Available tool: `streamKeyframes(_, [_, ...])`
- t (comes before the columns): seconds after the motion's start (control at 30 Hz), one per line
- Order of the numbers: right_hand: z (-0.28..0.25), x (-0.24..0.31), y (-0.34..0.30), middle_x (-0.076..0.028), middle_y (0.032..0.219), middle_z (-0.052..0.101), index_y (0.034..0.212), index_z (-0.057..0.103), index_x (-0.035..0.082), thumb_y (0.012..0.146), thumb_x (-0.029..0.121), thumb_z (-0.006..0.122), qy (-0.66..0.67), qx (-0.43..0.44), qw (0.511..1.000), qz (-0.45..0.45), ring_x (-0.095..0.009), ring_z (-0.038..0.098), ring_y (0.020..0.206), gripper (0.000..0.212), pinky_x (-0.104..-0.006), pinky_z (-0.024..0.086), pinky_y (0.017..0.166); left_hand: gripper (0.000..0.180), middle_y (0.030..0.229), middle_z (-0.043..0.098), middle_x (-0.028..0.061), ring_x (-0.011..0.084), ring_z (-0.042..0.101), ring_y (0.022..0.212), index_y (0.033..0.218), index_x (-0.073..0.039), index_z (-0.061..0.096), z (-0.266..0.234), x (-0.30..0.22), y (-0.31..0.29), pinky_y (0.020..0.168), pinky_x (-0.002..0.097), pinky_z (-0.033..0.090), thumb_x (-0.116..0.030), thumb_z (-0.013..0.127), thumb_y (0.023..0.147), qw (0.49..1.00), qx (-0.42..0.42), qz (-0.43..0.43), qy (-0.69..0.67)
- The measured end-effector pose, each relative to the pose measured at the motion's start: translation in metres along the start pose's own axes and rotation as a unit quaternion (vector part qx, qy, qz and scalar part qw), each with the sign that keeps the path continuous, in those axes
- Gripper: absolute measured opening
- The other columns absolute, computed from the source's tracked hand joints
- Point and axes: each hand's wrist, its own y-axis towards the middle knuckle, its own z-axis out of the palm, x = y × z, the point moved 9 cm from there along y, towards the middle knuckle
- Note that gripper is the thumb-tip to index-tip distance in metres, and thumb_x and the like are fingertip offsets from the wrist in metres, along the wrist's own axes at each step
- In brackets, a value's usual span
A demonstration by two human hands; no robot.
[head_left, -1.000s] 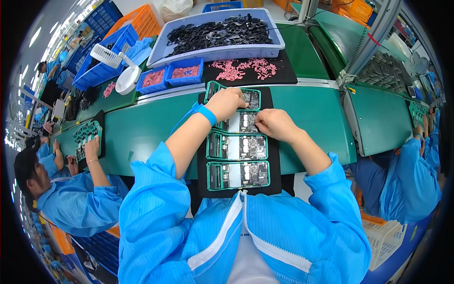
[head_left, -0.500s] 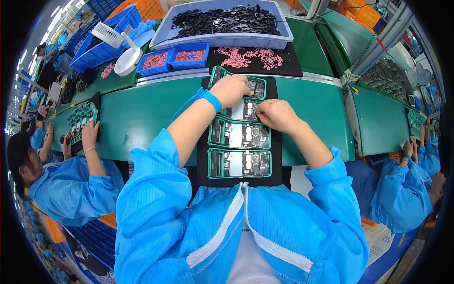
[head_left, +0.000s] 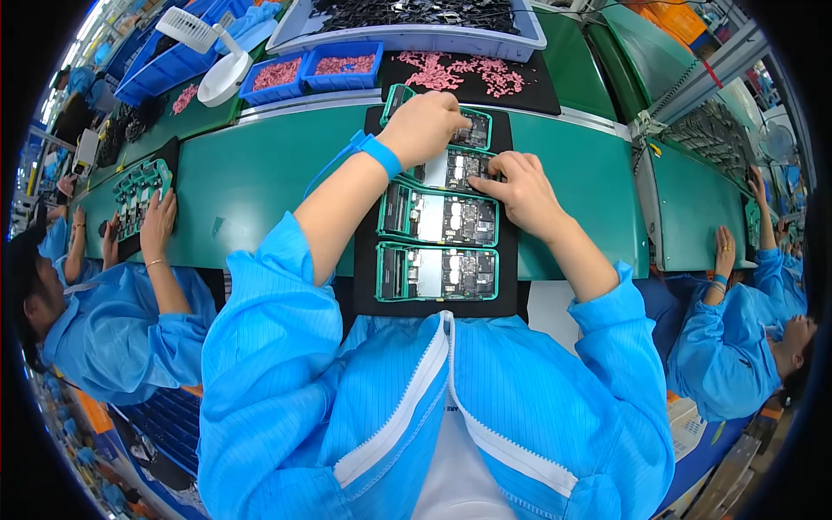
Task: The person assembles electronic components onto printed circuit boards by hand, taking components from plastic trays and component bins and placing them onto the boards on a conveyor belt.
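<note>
Four-sided green frames, several in a column on a black mat (head_left: 367, 290), hold opened phone-like devices with dark circuit boards and silver plates. The nearest device (head_left: 437, 272) and the second device (head_left: 439, 215) lie uncovered. My left hand (head_left: 422, 130), a blue strap at its wrist, reaches over the farthest device (head_left: 477, 130). Its fingers are drawn together at that board; anything between them is too small to make out. My right hand (head_left: 526, 192) is at the right end of the third device (head_left: 459, 169), thumb and fingers apart, the thumb tip over the board.
Behind the mat stand two blue bins (head_left: 343, 66) of small pink pieces, more pink pieces (head_left: 433, 71) on a dark sheet, and a large pale bin (head_left: 407, 39) of black parts. A white fan (head_left: 227, 78) stands left. Co-workers sit at both sides.
My right hand's thumb and fingers have parted from a pinch. My left hand stays at the farthest device. The whole view has shifted slightly, and the right co-worker's arm has moved.
</note>
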Motion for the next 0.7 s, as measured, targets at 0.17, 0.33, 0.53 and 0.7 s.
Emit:
streamKeyframes(0.17, [0.008,0.005,-0.015,-0.009,0.112,0.055,0.112,0.067,0.023,0.072,0.001,0.06,-0.083,0.006,0.996,0.012,-0.028,0.051,0.113,0.046,-0.0429,0.038,0.09,0.015,0.086,0.062,0.0076,0.0257,0.062,0.083,0.093,-0.009,0.072,-0.059,0.009,-0.031,0.072,0.0351,0.051,-0.007,0.063,0.081,0.954,-0.18,-0.134,-0.2])
streamKeyframes(0.33, [0.009,-0.013,-0.017,-0.016,0.123,0.053,0.114,0.065,0.017,0.075,-0.005,0.055,0.013,-0.081,0.994,0.075,-0.033,0.051,0.117,0.046,-0.046,0.037,0.095,0.015,0.09,0.063,0.0099,0.0255,0.062,0.084,0.093,-0.006,0.071,-0.089,-0.032,-0.076,0.072,0.034,0.05,-0.004,0.064,0.08,0.956,-0.156,-0.084,-0.233])
streamKeyframes(0.53, [0.038,-0.112,0.001,-0.021,0.108,0.061,0.116,0.058,-0.002,0.086,0.016,0.058,0.1,-0.112,0.935,0.321,-0.036,0.059,0.101,0.035,-0.0414,0.048,0.086,0.027,0.08,0.053,0.0028,0.0209,0.054,0.083,0.099,-0.012,0.069,-0.037,-0.119,-0.111,0.076,0.0346,0.043,-0.016,0.071,0.072,0.992,0.029,0.049,-0.117])
streamKeyframes(0.7, [0.056,-0.146,0.016,-0.021,0.104,0.065,0.116,0.059,-0.002,0.086,0.028,0.058,0.104,-0.057,0.895,0.43,-0.036,0.062,0.099,0.042,-0.042,0.048,0.087,0.031,0.081,0.052,0.0047,0.0216,0.052,0.082,0.104,-0.014,0.071,-0.028,-0.129,-0.106,0.073,0.0327,0.041,-0.023,0.069,0.074,0.992,0.071,0.078,-0.072])
